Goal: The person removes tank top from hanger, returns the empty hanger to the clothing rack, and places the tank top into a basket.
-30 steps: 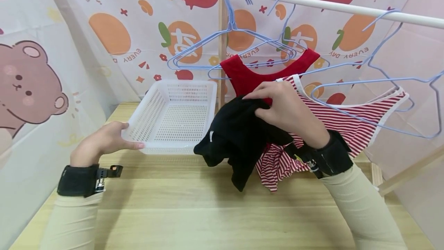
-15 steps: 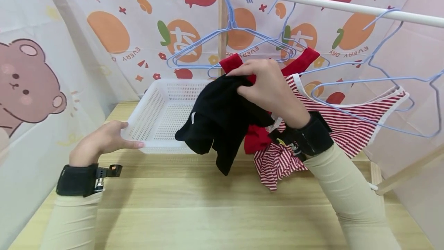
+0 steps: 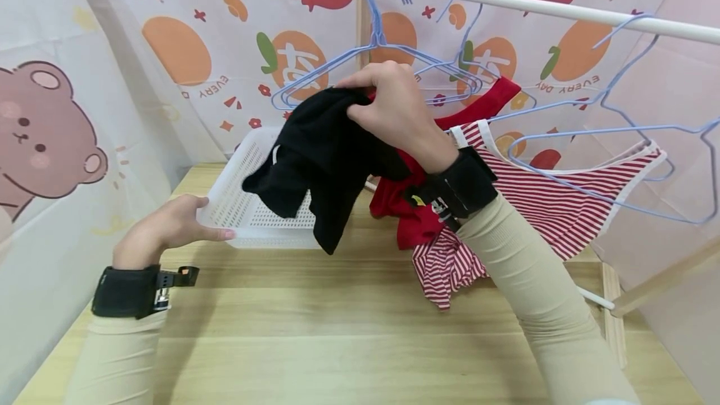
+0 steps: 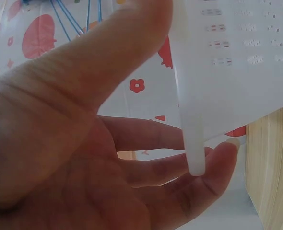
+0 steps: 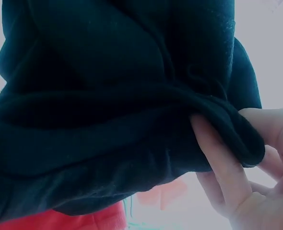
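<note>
My right hand pinches a black garment by its upper edge and holds it hanging over the right part of a white perforated plastic basket. A small white tag shows on the garment. In the right wrist view, thumb and fingers squeeze a fold of the black cloth. My left hand grips the basket's front left corner. Seen from the left wrist, the fingers curl past the basket's edge. The garment hides much of the basket's right side.
On a rack with a white rail hang several blue hangers. A red garment and a red-and-white striped garment hang from it, partly behind my right arm. The wooden tabletop lies in front.
My right hand has carried the black garment left and upward, from beside the basket to over it. More of the red garment's lower part now shows. My left hand stays at the basket corner.
</note>
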A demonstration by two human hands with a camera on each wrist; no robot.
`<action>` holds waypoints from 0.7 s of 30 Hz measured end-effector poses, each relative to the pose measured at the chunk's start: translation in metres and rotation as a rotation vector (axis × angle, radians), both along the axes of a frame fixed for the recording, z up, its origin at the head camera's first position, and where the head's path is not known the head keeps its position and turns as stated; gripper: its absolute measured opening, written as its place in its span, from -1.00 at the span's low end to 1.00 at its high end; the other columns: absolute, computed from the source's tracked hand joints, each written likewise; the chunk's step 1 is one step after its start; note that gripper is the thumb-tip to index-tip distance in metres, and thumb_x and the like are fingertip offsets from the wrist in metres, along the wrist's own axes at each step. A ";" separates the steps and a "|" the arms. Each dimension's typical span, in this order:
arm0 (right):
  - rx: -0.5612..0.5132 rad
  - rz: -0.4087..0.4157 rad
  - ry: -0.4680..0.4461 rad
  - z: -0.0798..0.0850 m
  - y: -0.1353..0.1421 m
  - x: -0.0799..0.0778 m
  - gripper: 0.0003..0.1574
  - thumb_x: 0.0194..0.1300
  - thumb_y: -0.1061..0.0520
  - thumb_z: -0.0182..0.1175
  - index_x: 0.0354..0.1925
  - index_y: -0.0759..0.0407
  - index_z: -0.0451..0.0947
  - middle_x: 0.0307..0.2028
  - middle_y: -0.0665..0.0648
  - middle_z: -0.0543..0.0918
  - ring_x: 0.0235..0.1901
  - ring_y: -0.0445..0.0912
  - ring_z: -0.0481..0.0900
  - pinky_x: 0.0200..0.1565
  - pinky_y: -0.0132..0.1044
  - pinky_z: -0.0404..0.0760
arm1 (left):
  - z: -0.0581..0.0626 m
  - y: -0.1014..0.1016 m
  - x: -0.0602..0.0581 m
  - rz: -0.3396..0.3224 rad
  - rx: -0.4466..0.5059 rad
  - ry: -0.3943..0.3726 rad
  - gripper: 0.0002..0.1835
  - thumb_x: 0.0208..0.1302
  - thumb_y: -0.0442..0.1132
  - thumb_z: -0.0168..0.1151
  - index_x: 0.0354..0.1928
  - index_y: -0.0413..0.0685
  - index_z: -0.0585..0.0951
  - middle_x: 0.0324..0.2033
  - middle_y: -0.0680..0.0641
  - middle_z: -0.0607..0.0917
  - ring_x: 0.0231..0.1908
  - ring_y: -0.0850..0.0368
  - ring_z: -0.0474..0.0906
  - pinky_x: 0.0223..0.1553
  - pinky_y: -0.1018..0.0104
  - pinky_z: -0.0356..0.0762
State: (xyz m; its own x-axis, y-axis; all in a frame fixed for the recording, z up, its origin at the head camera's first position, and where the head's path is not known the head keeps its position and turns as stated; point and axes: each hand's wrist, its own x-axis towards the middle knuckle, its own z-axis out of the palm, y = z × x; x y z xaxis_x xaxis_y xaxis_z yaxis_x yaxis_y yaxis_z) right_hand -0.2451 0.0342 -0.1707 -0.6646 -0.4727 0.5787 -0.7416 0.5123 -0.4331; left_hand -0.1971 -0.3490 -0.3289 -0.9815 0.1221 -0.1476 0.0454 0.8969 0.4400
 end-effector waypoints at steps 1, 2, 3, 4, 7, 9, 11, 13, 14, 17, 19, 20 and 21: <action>-0.004 0.005 -0.001 0.000 -0.003 -0.001 -0.63 0.37 0.25 0.28 0.12 0.24 0.72 0.03 0.24 0.77 0.05 0.04 0.65 0.13 -0.19 0.58 | 0.000 0.000 0.000 0.002 -0.006 -0.002 0.18 0.11 0.13 0.56 0.35 -0.77 0.20 0.19 -0.65 0.48 0.11 -0.43 0.49 0.20 -0.36 0.39; -0.006 0.009 -0.002 0.000 -0.006 -0.003 -0.64 0.37 0.25 0.27 0.11 0.25 0.72 0.03 0.24 0.77 0.04 0.04 0.64 0.13 -0.20 0.59 | 0.001 0.000 0.001 0.007 -0.012 -0.008 0.20 0.11 0.14 0.56 0.36 -0.78 0.17 0.22 -0.68 0.43 0.15 -0.46 0.45 0.23 -0.38 0.35; -0.011 0.014 -0.006 0.000 -0.009 -0.005 -0.64 0.37 0.25 0.27 0.11 0.26 0.72 0.02 0.24 0.76 0.02 0.04 0.64 0.10 -0.19 0.60 | 0.002 0.000 0.001 0.010 -0.018 -0.011 0.21 0.11 0.15 0.55 0.37 -0.78 0.16 0.24 -0.69 0.40 0.17 -0.48 0.43 0.25 -0.39 0.33; -0.016 0.016 -0.010 -0.001 -0.011 -0.007 -0.64 0.37 0.24 0.27 0.11 0.26 0.72 0.02 0.24 0.77 0.01 0.03 0.64 0.09 -0.20 0.61 | 0.002 0.000 0.001 0.013 -0.020 -0.016 0.23 0.11 0.16 0.55 0.37 -0.78 0.15 0.26 -0.70 0.37 0.19 -0.49 0.41 0.26 -0.39 0.32; -0.027 0.015 -0.035 -0.006 -0.017 -0.012 -0.64 0.37 0.23 0.27 0.10 0.26 0.72 0.01 0.23 0.77 0.00 0.03 0.64 0.07 -0.21 0.62 | 0.002 0.001 0.002 0.018 -0.020 -0.026 0.24 0.11 0.17 0.55 0.37 -0.78 0.14 0.26 -0.71 0.36 0.19 -0.49 0.41 0.27 -0.39 0.31; -0.034 0.006 -0.055 -0.009 -0.021 -0.015 -0.64 0.37 0.23 0.28 0.10 0.25 0.72 0.01 0.22 0.77 -0.01 0.02 0.64 0.07 -0.22 0.63 | 0.002 0.001 0.001 0.021 -0.014 -0.026 0.24 0.10 0.17 0.56 0.36 -0.79 0.15 0.22 -0.69 0.42 0.14 -0.45 0.45 0.25 -0.39 0.34; -0.045 -0.004 -0.076 -0.012 -0.025 -0.019 -0.65 0.37 0.22 0.29 0.10 0.24 0.72 0.00 0.22 0.78 -0.03 0.03 0.64 0.04 -0.23 0.63 | 0.001 0.001 0.000 0.021 -0.010 -0.020 0.23 0.09 0.17 0.56 0.35 -0.79 0.18 0.18 -0.66 0.48 0.09 -0.42 0.49 0.22 -0.37 0.37; -0.060 -0.017 -0.100 -0.015 -0.031 -0.024 -0.64 0.37 0.22 0.29 0.10 0.23 0.73 0.01 0.21 0.78 -0.06 0.02 0.64 -0.01 -0.27 0.63 | 0.001 0.000 0.000 0.020 -0.014 -0.012 0.22 0.09 0.17 0.56 0.35 -0.79 0.19 0.16 -0.64 0.49 0.07 -0.40 0.50 0.21 -0.37 0.38; -0.070 -0.025 -0.110 -0.017 -0.033 -0.027 -0.64 0.37 0.22 0.29 0.11 0.22 0.73 0.01 0.21 0.78 -0.09 0.01 0.64 -0.04 -0.29 0.63 | 0.001 -0.001 -0.001 0.020 -0.017 -0.007 0.22 0.09 0.17 0.56 0.35 -0.79 0.19 0.16 -0.65 0.49 0.07 -0.41 0.50 0.21 -0.37 0.38; -0.110 -0.052 -0.145 -0.022 -0.043 -0.035 -0.63 0.36 0.20 0.29 0.11 0.18 0.73 0.03 0.17 0.78 -0.11 -0.02 0.62 -0.10 -0.36 0.61 | 0.001 -0.001 -0.001 0.024 -0.026 -0.012 0.23 0.10 0.18 0.55 0.37 -0.78 0.16 0.23 -0.69 0.41 0.13 -0.45 0.44 0.25 -0.38 0.33; -0.145 -0.072 -0.154 -0.026 -0.049 -0.041 -0.64 0.36 0.20 0.29 0.10 0.15 0.74 0.02 0.15 0.79 -0.12 -0.04 0.61 -0.10 -0.41 0.60 | 0.001 -0.001 0.000 0.026 -0.027 -0.021 0.24 0.11 0.18 0.54 0.38 -0.77 0.14 0.28 -0.71 0.33 0.18 -0.48 0.39 0.28 -0.39 0.30; -0.166 -0.073 -0.155 -0.028 -0.052 -0.043 -0.65 0.36 0.20 0.29 0.10 0.15 0.74 0.01 0.15 0.79 -0.13 -0.05 0.61 -0.09 -0.43 0.61 | 0.001 -0.001 0.000 0.027 -0.026 -0.023 0.24 0.11 0.18 0.54 0.39 -0.76 0.13 0.29 -0.72 0.31 0.20 -0.49 0.37 0.29 -0.40 0.29; -0.185 -0.075 -0.156 -0.029 -0.055 -0.046 -0.66 0.37 0.19 0.30 0.09 0.15 0.75 0.00 0.15 0.80 -0.12 -0.06 0.62 -0.07 -0.44 0.62 | 0.001 -0.001 0.000 0.026 -0.024 -0.025 0.24 0.12 0.18 0.54 0.39 -0.76 0.13 0.30 -0.72 0.29 0.22 -0.50 0.36 0.29 -0.40 0.28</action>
State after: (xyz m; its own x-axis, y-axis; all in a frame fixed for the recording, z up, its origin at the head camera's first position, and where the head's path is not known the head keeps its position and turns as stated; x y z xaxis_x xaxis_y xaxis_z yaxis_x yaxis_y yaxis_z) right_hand -0.2909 -0.0213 -0.1994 -0.7817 -0.3141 0.5388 -0.6215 0.4644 -0.6310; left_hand -0.1972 -0.3499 -0.3276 -0.9802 0.0931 -0.1746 0.0116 0.9078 0.4193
